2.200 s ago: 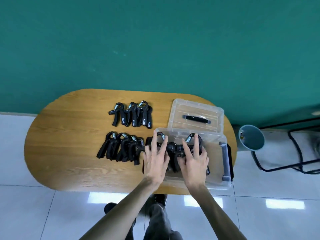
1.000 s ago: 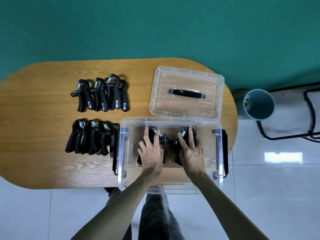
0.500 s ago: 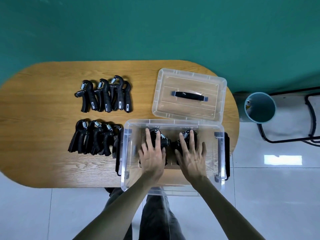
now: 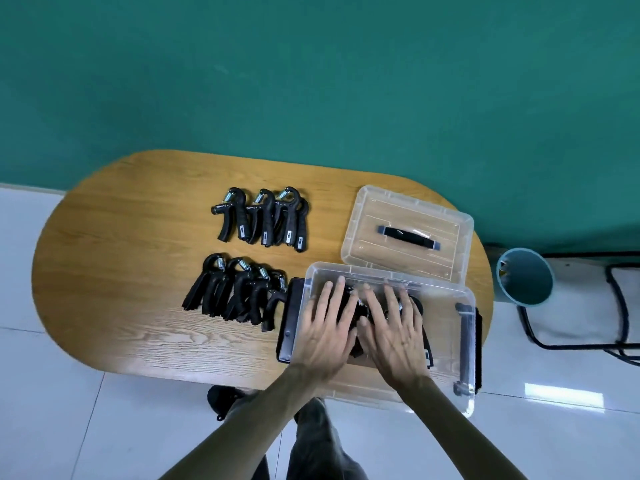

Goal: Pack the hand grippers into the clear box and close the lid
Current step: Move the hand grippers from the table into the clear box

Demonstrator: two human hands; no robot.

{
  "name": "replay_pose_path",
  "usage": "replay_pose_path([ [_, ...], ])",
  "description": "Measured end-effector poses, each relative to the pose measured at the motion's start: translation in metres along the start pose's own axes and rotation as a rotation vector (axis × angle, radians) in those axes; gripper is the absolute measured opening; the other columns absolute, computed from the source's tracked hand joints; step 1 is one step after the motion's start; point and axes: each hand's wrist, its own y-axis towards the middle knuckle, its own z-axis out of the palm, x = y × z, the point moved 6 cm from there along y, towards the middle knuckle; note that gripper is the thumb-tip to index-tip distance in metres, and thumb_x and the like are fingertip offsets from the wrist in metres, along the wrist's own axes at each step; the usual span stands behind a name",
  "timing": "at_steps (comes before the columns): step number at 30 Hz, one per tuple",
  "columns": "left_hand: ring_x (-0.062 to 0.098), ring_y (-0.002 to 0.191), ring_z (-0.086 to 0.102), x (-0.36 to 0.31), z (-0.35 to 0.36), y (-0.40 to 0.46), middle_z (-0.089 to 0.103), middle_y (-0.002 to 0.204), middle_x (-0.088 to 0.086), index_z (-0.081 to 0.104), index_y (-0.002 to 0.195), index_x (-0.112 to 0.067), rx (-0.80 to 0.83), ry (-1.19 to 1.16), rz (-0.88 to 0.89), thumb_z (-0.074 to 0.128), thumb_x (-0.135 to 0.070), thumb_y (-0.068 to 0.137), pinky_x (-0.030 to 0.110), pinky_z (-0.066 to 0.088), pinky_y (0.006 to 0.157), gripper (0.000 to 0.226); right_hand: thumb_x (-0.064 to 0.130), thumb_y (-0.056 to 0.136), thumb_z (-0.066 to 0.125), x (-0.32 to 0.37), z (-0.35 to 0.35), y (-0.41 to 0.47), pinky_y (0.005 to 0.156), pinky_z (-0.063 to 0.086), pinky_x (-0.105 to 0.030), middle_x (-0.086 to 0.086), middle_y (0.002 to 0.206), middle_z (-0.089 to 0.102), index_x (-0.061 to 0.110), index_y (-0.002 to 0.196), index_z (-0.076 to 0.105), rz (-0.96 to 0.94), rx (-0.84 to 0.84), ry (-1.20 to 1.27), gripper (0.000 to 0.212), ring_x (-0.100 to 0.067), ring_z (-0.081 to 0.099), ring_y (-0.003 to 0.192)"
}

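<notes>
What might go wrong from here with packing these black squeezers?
The clear plastic box overhangs the oval wooden table's near edge, so pressing down with both hands (left, right) might tip it. The black hand grippers beside it look tangled and may snag when lifted.

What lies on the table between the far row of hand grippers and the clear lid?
Nothing: in the head view only bare wood of the table separates the far row of hand grippers from the clear lid.

Two bare forearms reach forward, converging. The left hand (image 4: 327, 332) and right hand (image 4: 394, 329) lie side by side, palms down, fingers spread flat and extended, thumbs nearly touching between them.
</notes>
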Motion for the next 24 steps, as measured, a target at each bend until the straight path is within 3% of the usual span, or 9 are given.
replay_pose_path([
  [2, 0.031, 0.155, 0.016, 0.016, -0.012, -0.005, 0.007, 0.170, 0.014, 0.022, 0.160, -0.015, -0.014, -0.020, -0.029, 0.032, -0.043, 0.105, 0.052, 0.030, 0.118, 0.063, 0.044, 0.105, 0.030, 0.019, -0.011, 0.005, 0.108, 0.040, -0.057, -0.017, 0.158, 0.035, 0.028, 0.159, 0.027, -0.014, 0.000, -0.023, 0.056, -0.040, 0.033, 0.144],
  [5, 0.032, 0.154, 0.019, 0.045, -0.030, -0.017, 0.007, 0.170, 0.012, 0.022, 0.160, -0.016, -0.012, -0.025, -0.074, 0.026, -0.044, 0.106, 0.055, 0.033, 0.115, 0.061, 0.043, 0.104, 0.034, 0.057, -0.022, 0.013, 0.102, 0.043, -0.055, -0.017, 0.155, 0.038, 0.026, 0.158, 0.030, -0.049, -0.015, -0.054, 0.057, -0.041, 0.037, 0.140],
  [12, 0.033, 0.153, 0.021, 0.144, -0.052, -0.068, 0.004, 0.169, 0.014, 0.008, 0.160, -0.016, 0.041, -0.030, -0.224, 0.020, -0.049, 0.105, 0.055, 0.028, 0.117, 0.065, 0.045, 0.106, 0.030, 0.161, -0.028, 0.026, 0.108, 0.039, -0.055, -0.017, 0.161, 0.031, 0.024, 0.159, 0.026, -0.118, -0.004, -0.096, 0.057, -0.041, 0.035, 0.142],
  [17, 0.030, 0.155, -0.009, 0.200, -0.055, -0.102, -0.025, 0.164, 0.013, -0.019, 0.156, -0.019, 0.124, -0.047, -0.267, 0.010, -0.052, 0.107, 0.052, 0.002, 0.123, 0.066, 0.044, 0.107, 0.027, 0.220, -0.014, 0.027, 0.110, 0.037, -0.055, -0.016, 0.163, 0.028, 0.023, 0.160, 0.025, -0.137, 0.018, -0.099, 0.057, -0.040, 0.033, 0.145],
  [24, 0.031, 0.156, -0.005, 0.244, -0.036, -0.116, -0.025, 0.164, 0.013, -0.023, 0.154, -0.017, 0.193, -0.043, -0.323, 0.006, -0.051, 0.106, 0.051, 0.005, 0.124, 0.066, 0.041, 0.106, 0.026, 0.260, 0.006, 0.041, 0.107, 0.041, -0.054, -0.017, 0.160, 0.033, 0.018, 0.155, 0.033, -0.133, 0.065, -0.083, 0.054, -0.041, 0.037, 0.143],
])
